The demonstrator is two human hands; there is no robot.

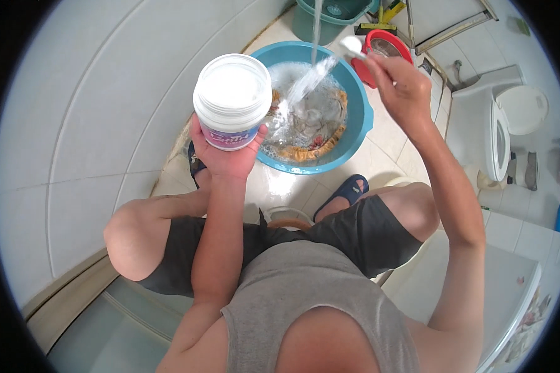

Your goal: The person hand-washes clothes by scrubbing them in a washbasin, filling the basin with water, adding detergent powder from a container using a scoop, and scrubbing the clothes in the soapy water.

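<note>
My left hand holds up a white plastic tub with a purple and pink label, open at the top and full of white powder. Pinched in my right hand is a small white scoop, tilted over the basin. White powder streams from it toward the water. Below, the round blue basin holds sudsy water and soaking cloth with yellowish-orange edges. A stream of water runs down into the basin from above. The tub hides the basin's left part.
Behind the basin stands a green bucket; a red bucket sits at its right, near a yellow and black brush. A white toilet is farther right. The tiled wall rises close on my left. My slippered foot rests near the basin.
</note>
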